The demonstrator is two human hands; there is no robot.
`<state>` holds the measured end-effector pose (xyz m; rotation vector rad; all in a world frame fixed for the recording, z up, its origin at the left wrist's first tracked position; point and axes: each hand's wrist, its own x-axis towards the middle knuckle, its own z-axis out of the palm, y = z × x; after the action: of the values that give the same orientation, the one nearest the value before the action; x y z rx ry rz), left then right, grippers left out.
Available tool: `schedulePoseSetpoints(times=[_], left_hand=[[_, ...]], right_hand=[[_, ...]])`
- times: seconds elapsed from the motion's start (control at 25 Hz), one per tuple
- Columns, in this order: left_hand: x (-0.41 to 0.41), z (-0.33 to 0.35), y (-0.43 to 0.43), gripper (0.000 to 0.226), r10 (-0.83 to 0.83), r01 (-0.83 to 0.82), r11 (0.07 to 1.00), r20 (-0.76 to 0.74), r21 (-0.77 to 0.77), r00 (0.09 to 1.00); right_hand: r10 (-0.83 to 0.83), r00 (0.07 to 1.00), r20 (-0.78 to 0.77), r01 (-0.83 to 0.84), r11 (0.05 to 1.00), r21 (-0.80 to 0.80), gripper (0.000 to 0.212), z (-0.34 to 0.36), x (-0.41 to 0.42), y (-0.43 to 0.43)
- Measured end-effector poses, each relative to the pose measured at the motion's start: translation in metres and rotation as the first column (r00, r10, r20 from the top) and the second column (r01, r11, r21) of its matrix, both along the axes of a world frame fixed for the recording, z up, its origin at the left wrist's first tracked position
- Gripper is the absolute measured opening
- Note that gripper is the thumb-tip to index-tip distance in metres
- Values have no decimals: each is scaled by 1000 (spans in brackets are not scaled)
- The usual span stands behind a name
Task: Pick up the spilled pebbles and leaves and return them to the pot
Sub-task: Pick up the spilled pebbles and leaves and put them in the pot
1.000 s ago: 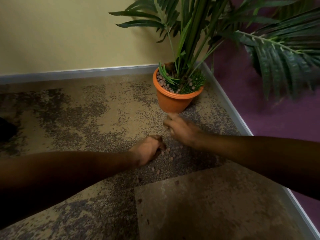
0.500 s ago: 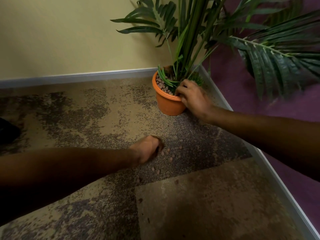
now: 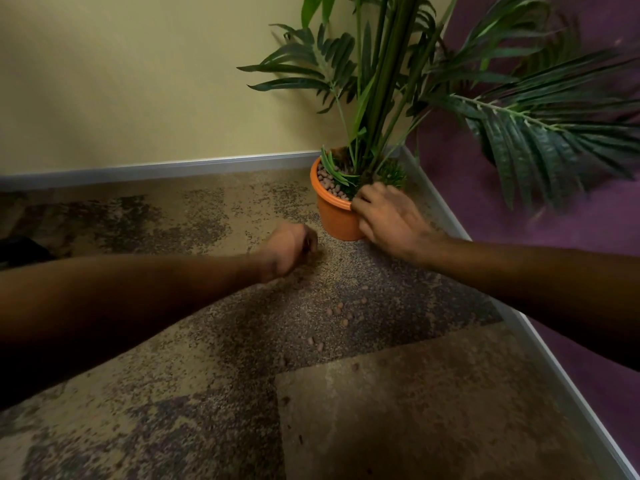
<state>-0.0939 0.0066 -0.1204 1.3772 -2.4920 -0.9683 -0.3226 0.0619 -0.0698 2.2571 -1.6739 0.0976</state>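
An orange pot (image 3: 332,220) with a tall green palm stands in the room's corner, with brown pebbles (image 3: 325,181) inside along its left side. My right hand (image 3: 388,216) lies over the pot's near right rim, fingers apart and fingertips at the rim, with nothing visible in it. My left hand (image 3: 289,251) is blurred, closed in a fist just left of the pot's base and above the carpet. A small dark bit shows at its fingertips. Several spilled pebbles (image 3: 341,311) lie scattered on the carpet below both hands. I make out no loose leaves on the floor.
Mottled brown and beige carpet (image 3: 173,393) covers the floor. A grey skirting (image 3: 173,166) runs along the yellow wall, and another runs along the purple wall (image 3: 519,237) at the right. Palm fronds (image 3: 540,129) hang over the right side. A dark object (image 3: 20,247) sits at the far left.
My left hand has lifted off the pebble patch and moved up toward the pot's base, still closed. My right hand went from the floor to the pot's rim and stays there.
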Motion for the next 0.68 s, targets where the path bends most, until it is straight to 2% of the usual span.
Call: schedulePoseSetpoints(times=[0.12,0.24,0.48,0.68], left_hand=[[-15,37,-19,17,-20,16,980,-18,-196,1000],[-29,60,-35,17,14,-40,959,-95,-279,995],[-50,85,-57,11,30,-77,954,-164,-290,986],[-65,96,-67,16,54,-88,957,-126,-276,991]], right_hand=[[84,994,-73,-80,995,61,26,-16,6,24],[68,995,-79,-57,989,136,24,-32,9,40],[-52,996,-72,75,922,379,58,-53,3,56],[-4,993,-120,60,880,471,64,-63,5,65]])
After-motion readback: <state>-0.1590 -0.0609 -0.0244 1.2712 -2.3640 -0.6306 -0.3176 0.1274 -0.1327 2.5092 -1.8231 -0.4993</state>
